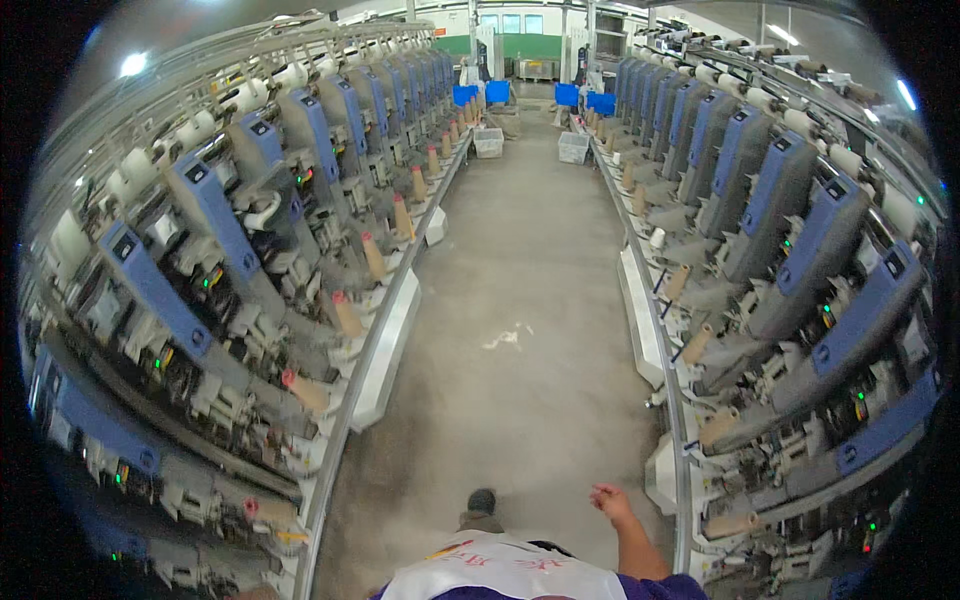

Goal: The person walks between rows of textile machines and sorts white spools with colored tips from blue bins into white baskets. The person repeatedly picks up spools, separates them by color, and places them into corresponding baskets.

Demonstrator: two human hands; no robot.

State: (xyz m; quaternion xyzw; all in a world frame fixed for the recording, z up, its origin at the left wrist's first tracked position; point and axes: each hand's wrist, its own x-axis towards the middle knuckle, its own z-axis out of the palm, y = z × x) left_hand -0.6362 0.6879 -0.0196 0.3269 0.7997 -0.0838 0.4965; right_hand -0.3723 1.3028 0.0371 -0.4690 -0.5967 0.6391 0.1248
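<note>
My right hand [612, 502] hangs out in front of me over the aisle floor, its fingers loosely curled and partly apart. Nothing shows in it, and it touches nothing. Closest to that hand is the right-hand machine row, with a metal rail [683, 500] along its foot. My left hand is out of the picture. A white vest with red markings [500, 575] covers my front over purple sleeves, and one dark shoe [482, 500] shows below it.
Textile winding machines with blue panels [220, 215] line both sides. Tan yarn cones [345, 315] stand along the rails. White angular housings [388, 350] jut into the aisle. Farther off are white crates [488, 142] and blue bins [566, 94]. Pale scraps [508, 338] lie on the floor.
</note>
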